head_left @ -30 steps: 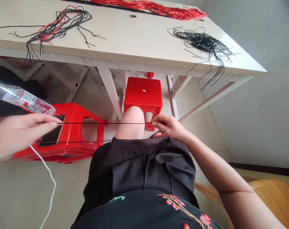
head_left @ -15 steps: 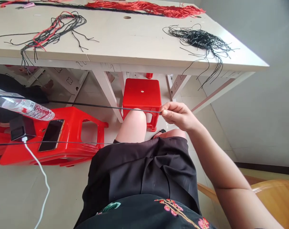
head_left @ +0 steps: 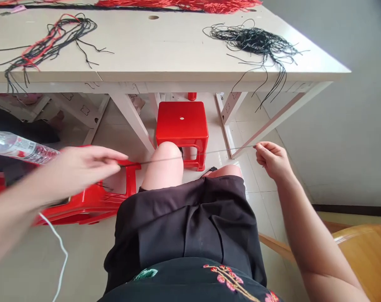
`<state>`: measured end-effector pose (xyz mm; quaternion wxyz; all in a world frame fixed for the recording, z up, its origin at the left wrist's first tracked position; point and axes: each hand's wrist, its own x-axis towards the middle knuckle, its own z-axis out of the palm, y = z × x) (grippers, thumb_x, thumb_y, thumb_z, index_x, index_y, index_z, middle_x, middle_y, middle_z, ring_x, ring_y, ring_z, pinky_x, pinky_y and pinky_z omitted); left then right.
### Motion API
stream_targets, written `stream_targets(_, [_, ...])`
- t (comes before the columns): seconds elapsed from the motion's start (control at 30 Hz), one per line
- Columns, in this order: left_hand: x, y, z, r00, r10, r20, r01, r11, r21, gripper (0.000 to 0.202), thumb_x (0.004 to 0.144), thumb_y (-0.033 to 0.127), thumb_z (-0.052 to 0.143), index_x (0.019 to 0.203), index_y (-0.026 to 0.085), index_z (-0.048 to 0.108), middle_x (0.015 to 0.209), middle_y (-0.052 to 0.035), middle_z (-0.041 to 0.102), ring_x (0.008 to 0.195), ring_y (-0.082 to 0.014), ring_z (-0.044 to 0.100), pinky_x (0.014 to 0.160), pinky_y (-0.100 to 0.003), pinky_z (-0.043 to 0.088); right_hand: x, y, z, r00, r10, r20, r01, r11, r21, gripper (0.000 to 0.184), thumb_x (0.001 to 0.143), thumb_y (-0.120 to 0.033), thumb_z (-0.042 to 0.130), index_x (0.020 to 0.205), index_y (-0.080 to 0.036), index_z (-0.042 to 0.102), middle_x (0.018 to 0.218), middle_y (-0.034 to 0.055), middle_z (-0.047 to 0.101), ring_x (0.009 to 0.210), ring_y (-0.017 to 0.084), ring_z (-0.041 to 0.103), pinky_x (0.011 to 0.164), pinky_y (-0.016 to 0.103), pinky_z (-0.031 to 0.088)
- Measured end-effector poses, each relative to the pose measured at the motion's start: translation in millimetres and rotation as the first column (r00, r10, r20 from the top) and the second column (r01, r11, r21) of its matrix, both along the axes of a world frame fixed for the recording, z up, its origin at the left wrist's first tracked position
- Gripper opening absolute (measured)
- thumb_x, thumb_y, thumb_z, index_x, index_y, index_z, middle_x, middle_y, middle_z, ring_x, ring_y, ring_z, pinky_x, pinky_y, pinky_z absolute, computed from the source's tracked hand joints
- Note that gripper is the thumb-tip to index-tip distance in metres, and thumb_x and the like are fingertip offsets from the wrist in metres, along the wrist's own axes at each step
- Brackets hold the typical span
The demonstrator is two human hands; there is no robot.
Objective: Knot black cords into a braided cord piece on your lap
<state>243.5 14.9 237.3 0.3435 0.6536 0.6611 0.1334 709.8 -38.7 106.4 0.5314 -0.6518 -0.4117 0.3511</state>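
A thin black cord (head_left: 184,156) runs taut across my lap, above my bare knee. My left hand (head_left: 83,167) is blurred by motion at the left; its fingertips are pinched on the cord's left end, in front of a red stool. My right hand (head_left: 272,159) pinches the cord's right end, out beyond my right knee and below the table corner. I sit in a black skirt (head_left: 190,226) facing the table.
A pale table (head_left: 165,50) carries a black cord pile (head_left: 256,42), a red-and-black tangle (head_left: 45,42) and red cords (head_left: 190,4) at the far edge. A red stool (head_left: 181,126) stands under it, another (head_left: 92,201) with a water bottle (head_left: 17,147) at left. A wooden chair (head_left: 360,260) is at lower right.
My left hand has come back into view from the left and now grips the cord near my knee. My right hand has moved rightwards, drawing the cord out.
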Motion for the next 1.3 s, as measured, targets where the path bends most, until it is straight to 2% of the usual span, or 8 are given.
stream_targets(0.1, [58.7,17.1,-33.7,0.990,-0.042,0.134,0.063,0.985,-0.162,0.031,0.071,0.029,0.068,0.098,0.016,0.067,0.081,-0.0028,0.067,0.077,-0.0151,0.061,0.075,-0.029,0.051,8.3,-4.5,-7.3,0.870,-0.043,0.491,0.107,0.989,-0.103,0.015,0.071,-0.032,0.066,0.075,-0.018,0.064,0.067,0.0038,0.058,0.061,0.016,0.052,0.058,0.032,0.043])
stream_targets(0.17, [79.2,12.6,-50.8,0.977,-0.059,0.207,0.093,0.983,-0.158,0.032,0.070,0.030,0.067,0.099,0.017,0.066,0.079,-0.0020,0.065,0.074,-0.0139,0.061,0.072,-0.027,0.051,-23.3,-0.5,-5.0,0.776,0.007,0.630,0.022,0.999,-0.038,0.014,0.072,-0.028,0.064,0.081,-0.018,0.067,0.089,0.0101,0.065,0.082,0.022,0.058,0.074,0.039,0.046])
stream_targets(0.23, [88.9,4.4,-57.3,0.960,-0.111,0.257,0.146,0.982,-0.118,0.034,0.071,0.030,0.066,0.103,0.018,0.064,0.081,-0.0014,0.063,0.075,-0.0129,0.061,0.073,-0.027,0.052,-76.6,5.5,1.4,0.863,0.171,0.476,-0.208,0.978,0.027,0.021,0.080,-0.028,0.057,0.097,-0.019,0.065,0.098,0.0101,0.065,0.082,0.019,0.060,0.074,0.035,0.049])
stream_targets(0.33, [96.2,-3.9,-51.1,0.935,-0.163,0.316,0.196,0.978,-0.074,0.034,0.075,0.031,0.063,0.107,0.019,0.060,0.083,-0.0008,0.063,0.077,-0.0120,0.062,0.076,-0.027,0.053,-158.9,13.3,11.2,0.814,0.551,0.184,-0.580,0.794,0.182,0.032,0.084,-0.029,0.055,0.114,-0.020,0.058,0.112,0.0089,0.062,0.068,0.010,0.059,0.064,0.027,0.050])
stream_targets(0.43, [101.4,-6.1,-40.4,0.926,-0.149,0.347,0.184,0.981,-0.070,0.034,0.075,0.030,0.063,0.106,0.018,0.059,0.083,-0.0009,0.063,0.077,-0.0121,0.063,0.076,-0.026,0.055,-202.5,16.9,14.2,0.794,0.608,0.009,-0.595,0.773,0.219,0.023,0.082,-0.027,0.058,0.101,-0.017,0.064,0.094,0.0050,0.067,0.060,0.008,0.054,0.058,0.024,0.047])
stream_targets(0.73, [98.0,-16.4,-42.8,0.891,-0.132,0.435,0.190,0.977,-0.093,0.033,0.074,0.026,0.066,0.105,0.018,0.060,0.084,0.0001,0.064,0.082,-0.0116,0.065,0.079,-0.024,0.056,-194.9,3.6,21.6,0.787,0.575,-0.223,-0.542,0.817,0.198,0.017,0.077,-0.030,0.066,0.088,-0.017,0.066,0.089,0.0031,0.069,0.080,0.013,0.060,0.076,0.029,0.046])
stream_targets(0.9, [95.1,-21.4,-46.6,0.878,-0.152,0.454,0.209,0.975,-0.079,0.035,0.075,0.028,0.067,0.108,0.019,0.060,0.085,0.0001,0.065,0.082,-0.0125,0.065,0.082,-0.027,0.056,-200.8,-3.2,28.7,0.774,0.558,-0.300,-0.562,0.823,0.080,0.015,0.081,-0.031,0.060,0.078,-0.017,0.060,0.074,-0.0002,0.061,0.066,0.010,0.054,0.063,0.025,0.043])
stream_targets(1.3, [83.0,-39.2,-37.4,0.855,-0.149,0.498,0.176,0.984,-0.008,0.024,0.076,0.021,0.061,0.100,0.018,0.061,0.086,0.0001,0.067,0.082,-0.0108,0.064,0.081,-0.023,0.054,-216.1,-10.2,39.8,0.739,0.596,-0.314,-0.594,0.796,0.113,0.010,0.078,-0.025,0.060,0.076,-0.017,0.056,0.072,-0.0020,0.057,0.062,0.007,0.048,0.058,0.022,0.040])
